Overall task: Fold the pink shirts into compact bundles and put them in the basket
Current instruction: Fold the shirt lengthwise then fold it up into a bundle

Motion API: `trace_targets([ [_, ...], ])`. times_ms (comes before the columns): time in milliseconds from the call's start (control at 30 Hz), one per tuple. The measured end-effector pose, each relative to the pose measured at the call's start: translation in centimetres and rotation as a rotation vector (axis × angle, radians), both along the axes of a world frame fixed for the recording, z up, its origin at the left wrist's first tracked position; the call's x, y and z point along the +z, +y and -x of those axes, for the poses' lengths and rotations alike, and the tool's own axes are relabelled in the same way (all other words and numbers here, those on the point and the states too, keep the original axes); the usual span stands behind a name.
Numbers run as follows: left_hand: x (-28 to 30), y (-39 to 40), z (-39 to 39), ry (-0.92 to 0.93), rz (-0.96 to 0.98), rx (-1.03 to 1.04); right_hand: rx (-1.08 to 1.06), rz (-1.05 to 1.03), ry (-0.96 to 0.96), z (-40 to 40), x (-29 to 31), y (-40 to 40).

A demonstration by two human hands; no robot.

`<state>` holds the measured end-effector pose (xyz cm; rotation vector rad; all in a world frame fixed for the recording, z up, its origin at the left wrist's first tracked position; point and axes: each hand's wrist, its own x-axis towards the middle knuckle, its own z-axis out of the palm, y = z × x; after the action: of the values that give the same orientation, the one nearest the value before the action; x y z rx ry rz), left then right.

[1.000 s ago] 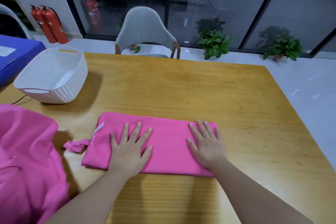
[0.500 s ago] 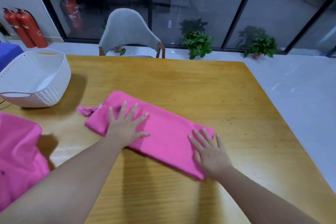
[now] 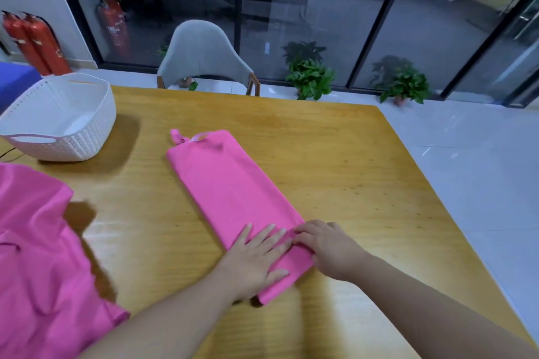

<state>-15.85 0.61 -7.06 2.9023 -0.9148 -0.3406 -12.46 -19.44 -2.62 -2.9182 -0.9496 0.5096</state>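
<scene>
Left hand lies flat, fingers straight, pressing the near end of the folded pink shirt on the table. Right hand, fingers curled, pinches that end's edge (basket sits far left).

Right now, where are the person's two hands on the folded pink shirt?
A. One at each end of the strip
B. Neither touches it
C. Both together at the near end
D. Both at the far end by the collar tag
C: the left hand lies flat on the near end of the folded pink shirt, and the right hand pinches the same end beside it.
</scene>
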Motion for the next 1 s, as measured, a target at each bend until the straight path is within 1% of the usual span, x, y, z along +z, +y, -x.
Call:
trace_targets([
  [67,0.2,1.7,-0.5,-0.085,-0.027,-0.055,0.083,-0.023,0.035,0.7,-0.6,0.1],
  [200,-0.1,5.5,-0.3,0.067,-0.082,-0.191,0.129,-0.202,0.106,2.0,-1.6,1.1],
  [267,0.1,7.1,-0.2,0.083,-0.087,-0.200,0.129,-0.212,0.092,2.7,-2.3,2.1],
  [333,0.4,8.2,0.5,0.108,-0.042,-0.129,0.171,-0.218,-0.006,3.6,-3.1,3.2],
  [400,0.4,8.3,2.4,-0.023,0.031,-0.083,0.200,-0.213,-0.139,4.8,-3.8,4.5],
  [467,-0.2,8.1,5.2,-0.056,0.091,-0.025,0.197,-0.238,-0.238,5.8,-4.6,5.2],
  [567,-2.6,9.5,8.3,-0.056,0.167,0.029,0.161,-0.305,-0.221,6.4,-4.9,5.1],
  [633,-3.2,11.0,9.3,-0.092,0.257,0.120,0.135,-0.343,-0.221,6.3,-4.6,4.7],
  [800,-3.8,11.6,10.4,-0.234,0.506,0.272,-0.016,-0.517,-0.047,7.0,-5.0,3.9],
  [867,-4.0,11.2,10.6,-0.305,0.537,0.293,-0.047,-0.553,-0.028,7.1,-5.3,3.8],
  [1000,-3.5,10.8,10.8,-0.366,0.597,0.272,0.004,-0.545,-0.072,7.6,-5.4,3.8],
])
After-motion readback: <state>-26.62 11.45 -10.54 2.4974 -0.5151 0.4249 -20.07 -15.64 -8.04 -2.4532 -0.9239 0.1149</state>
